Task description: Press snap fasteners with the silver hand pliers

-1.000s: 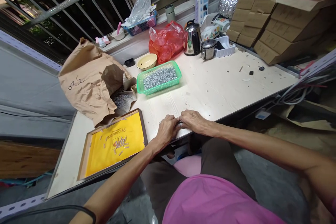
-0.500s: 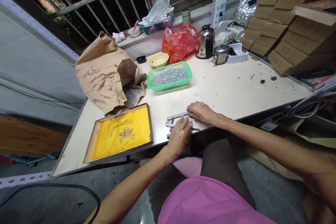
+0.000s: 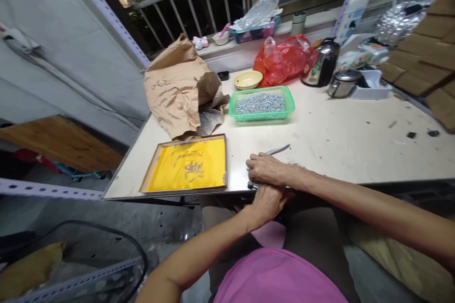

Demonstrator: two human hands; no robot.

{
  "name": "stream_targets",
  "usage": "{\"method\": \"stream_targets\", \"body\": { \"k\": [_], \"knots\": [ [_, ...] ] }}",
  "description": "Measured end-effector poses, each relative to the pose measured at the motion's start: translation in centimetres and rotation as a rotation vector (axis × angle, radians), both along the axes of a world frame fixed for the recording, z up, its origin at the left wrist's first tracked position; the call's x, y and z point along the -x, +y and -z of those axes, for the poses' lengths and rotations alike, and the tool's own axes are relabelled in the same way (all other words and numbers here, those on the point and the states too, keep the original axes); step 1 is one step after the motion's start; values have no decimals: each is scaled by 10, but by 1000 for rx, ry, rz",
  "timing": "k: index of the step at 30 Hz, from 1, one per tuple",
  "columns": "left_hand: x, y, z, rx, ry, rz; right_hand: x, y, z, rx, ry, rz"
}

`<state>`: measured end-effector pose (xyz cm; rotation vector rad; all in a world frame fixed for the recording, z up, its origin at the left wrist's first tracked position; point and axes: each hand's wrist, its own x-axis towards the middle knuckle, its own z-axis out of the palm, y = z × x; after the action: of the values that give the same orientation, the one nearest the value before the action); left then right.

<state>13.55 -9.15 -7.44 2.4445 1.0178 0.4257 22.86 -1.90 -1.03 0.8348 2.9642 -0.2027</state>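
My right hand [image 3: 266, 168] lies over a metal hand tool at the table's front edge, its fingers curled down on it. Behind that hand the tool's grey lever handle [image 3: 278, 149] sticks out, and a dark end piece [image 3: 252, 185] shows just below the fingertips. Most of the tool's body is covered. At the table edge, close under the right hand, is my left hand [image 3: 267, 202]; its fingers are largely hidden there. To the left, a shallow tray [image 3: 226, 161] lined with yellow cloth [image 3: 167, 170] holds small metal pins [image 3: 194, 166].
A green basket [image 3: 261, 116] full of small metal pins stands behind the hands. Beside it are an open brown paper bag [image 3: 177, 90], a yellow bowl [image 3: 248, 80] and a red plastic bag [image 3: 284, 61]. A kettle [image 3: 322, 62] and metal pot [image 3: 343, 84] stand back right.
The view has swung right. My hands have come together, right above left, over the tool. The lever handle now points up and away to the right.
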Motion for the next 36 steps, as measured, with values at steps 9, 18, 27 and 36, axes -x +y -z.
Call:
{"method": "stream_targets", "body": {
  "k": [9,18,27,36],
  "knots": [
    [4,6,7,-78,63,63,24,7,22,73,362,51],
    [-5,41,-11,-241,222,121,-5,92,-72,-364,925,556],
    [160,84,-54,-271,144,-793,-55,86,-19,-229,649,647],
    [274,113,-49,-65,516,-1039,-60,-55,71,-106,609,556]
  ]
}}
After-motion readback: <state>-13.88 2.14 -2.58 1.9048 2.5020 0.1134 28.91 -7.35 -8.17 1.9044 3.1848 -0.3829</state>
